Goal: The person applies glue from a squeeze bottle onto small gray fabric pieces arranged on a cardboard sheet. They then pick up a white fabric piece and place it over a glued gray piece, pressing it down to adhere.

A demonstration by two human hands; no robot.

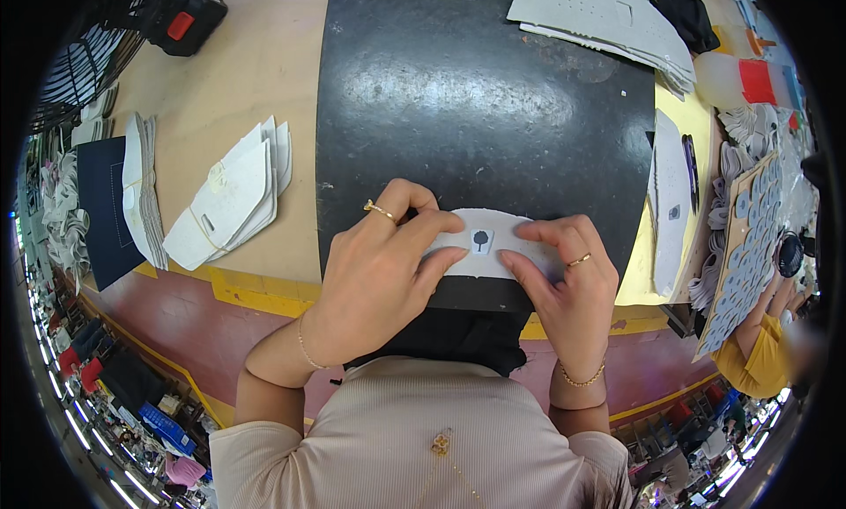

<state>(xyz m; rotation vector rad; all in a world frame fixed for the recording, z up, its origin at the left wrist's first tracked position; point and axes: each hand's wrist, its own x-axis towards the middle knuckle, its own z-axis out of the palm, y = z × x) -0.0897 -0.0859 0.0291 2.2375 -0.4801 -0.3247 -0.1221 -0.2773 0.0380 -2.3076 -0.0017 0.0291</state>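
At the near edge of a black work mat, a pale grey curved cut piece lies between my hands. In its middle sits a small light patch with a dark rounded mark. My left hand pinches the piece's left side, thumb and forefinger close to the patch. On the right side, my right hand grips the same piece between thumb and fingers. My palms cover both ends of the piece.
Left of the mat lie bundled white cut pieces, a second stack and a dark blue panel. More grey pieces overlap the mat's far right corner. To the right are a marked panel, pens and a board of round patches.
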